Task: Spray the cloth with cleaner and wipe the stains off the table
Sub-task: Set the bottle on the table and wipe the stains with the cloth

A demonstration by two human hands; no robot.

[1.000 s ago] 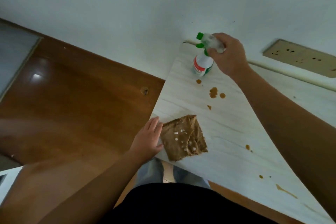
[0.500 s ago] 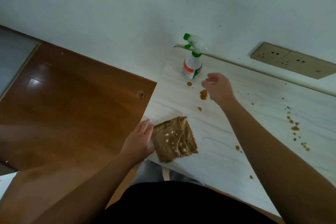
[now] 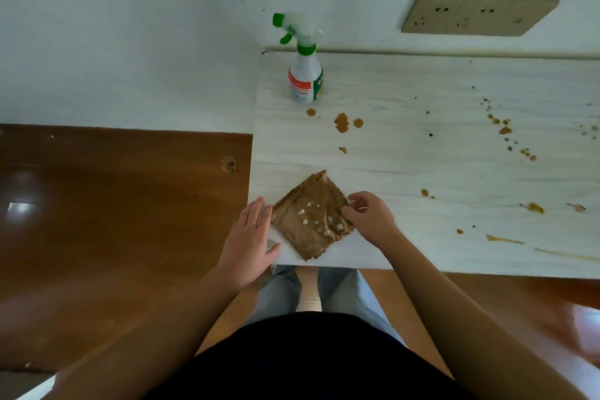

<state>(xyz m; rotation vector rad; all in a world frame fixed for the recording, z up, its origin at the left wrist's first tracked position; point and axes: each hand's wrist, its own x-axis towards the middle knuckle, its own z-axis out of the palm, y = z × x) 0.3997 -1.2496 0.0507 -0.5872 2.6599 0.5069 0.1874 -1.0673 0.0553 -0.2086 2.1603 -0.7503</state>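
Observation:
A folded brown cloth (image 3: 311, 217) dotted with white foam lies at the near left corner of the pale wood-grain table (image 3: 422, 172). My left hand (image 3: 251, 237) lies flat with straight fingers at the cloth's left edge. At the cloth's right edge is my right hand (image 3: 367, 214), its fingers curled and touching the fabric. The white spray bottle (image 3: 305, 75) with green nozzle stands upright at the far left corner, apart from both hands. Brown stains (image 3: 342, 122) sit beyond the cloth, and more stains (image 3: 505, 130) are scattered to the right.
A white wall rises behind the table, with a beige socket panel (image 3: 477, 14) on it. Brown wooden floor (image 3: 113, 221) lies to the left, below the table's left edge. My legs stand against the near edge.
My right hand let go of the spray bottle, left it standing at the far corner, and came back to the cloth's right edge. My left hand stayed by the cloth.

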